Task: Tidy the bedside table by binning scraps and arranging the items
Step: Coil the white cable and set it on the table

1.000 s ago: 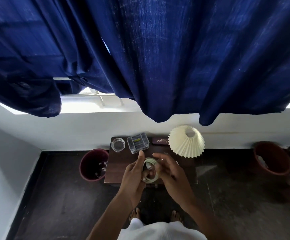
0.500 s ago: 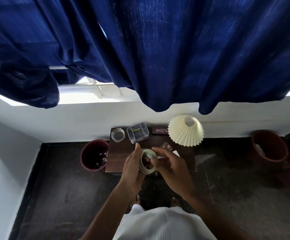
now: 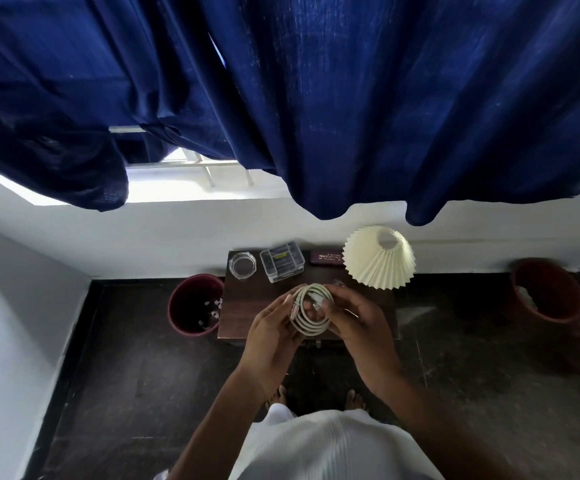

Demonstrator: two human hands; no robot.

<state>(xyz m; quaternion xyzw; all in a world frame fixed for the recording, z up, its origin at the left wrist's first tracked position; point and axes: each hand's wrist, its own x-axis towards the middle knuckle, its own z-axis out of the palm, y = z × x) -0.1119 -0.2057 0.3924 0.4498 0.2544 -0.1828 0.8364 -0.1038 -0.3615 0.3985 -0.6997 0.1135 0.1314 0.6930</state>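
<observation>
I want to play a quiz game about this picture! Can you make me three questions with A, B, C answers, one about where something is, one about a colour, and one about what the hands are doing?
1. Where is the bin with white scraps in it?
A. On the table
B. On the floor left of the table
C. On the windowsill

2. What colour is the curtain?
A. Dark blue
B. Yellow
C. Green

3. What is the cable like now?
A. Stretched straight on the floor
B. Lying in the bin
C. Coiled in a loop, held in both hands

Answers:
1. B, the bin stands beside the bedside table.
2. A, the curtain is deep blue.
3. C, the left hand and right hand hold the coiled cable.
</observation>
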